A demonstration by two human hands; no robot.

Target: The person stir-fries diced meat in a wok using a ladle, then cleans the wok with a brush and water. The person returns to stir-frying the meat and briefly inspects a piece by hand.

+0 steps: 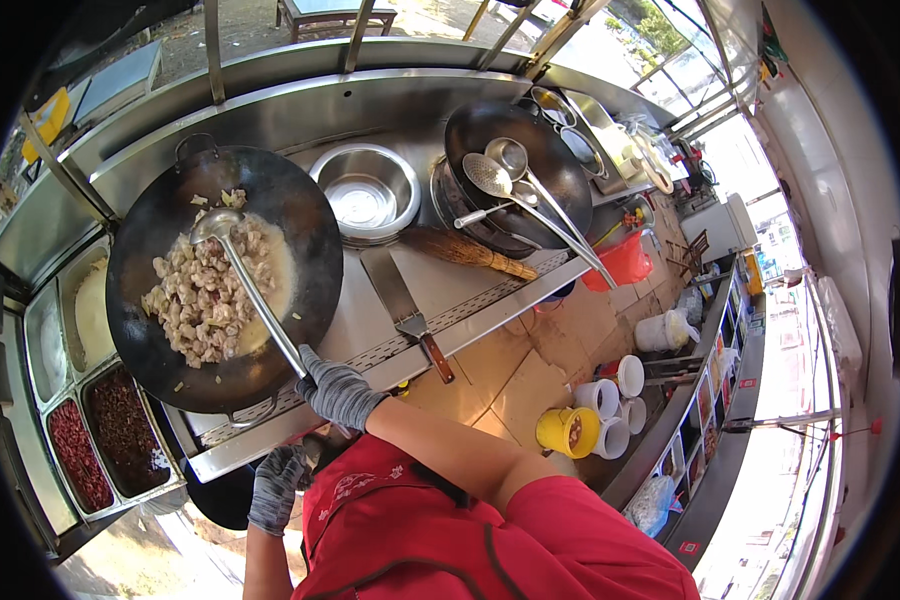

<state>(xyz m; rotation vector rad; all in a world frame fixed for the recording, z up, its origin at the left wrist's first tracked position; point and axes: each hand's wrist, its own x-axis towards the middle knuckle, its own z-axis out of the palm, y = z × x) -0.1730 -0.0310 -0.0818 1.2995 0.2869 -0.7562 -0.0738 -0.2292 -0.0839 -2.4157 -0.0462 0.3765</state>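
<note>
My right hand (pixel 341 391), in a grey knit glove, grips the handle of a long steel ladle (pixel 253 298). The ladle's bowl rests among chopped pale meat pieces (pixel 195 304) in a large black wok (pixel 316 225). Cloudy liquid (pixel 279 289) lies around the meat's right side, and a few light bits cling to the wok wall. My left hand (pixel 276 484), gloved alike, is low at the stove's front edge beside my red apron (pixel 390 495). Its fingers are bent near a dark part there; whether they hold it I cannot tell.
Right of the wok stand a steel basin (pixel 407 187), a straw wok brush (pixel 480 255) and a wide spatula (pixel 391 289). A second wok (pixel 562 202) carries a skimmer (pixel 487 174) and another ladle (pixel 507 155). Seasoning trays (pixel 124 420) sit left; several buckets (pixel 551 429) stand on the floor.
</note>
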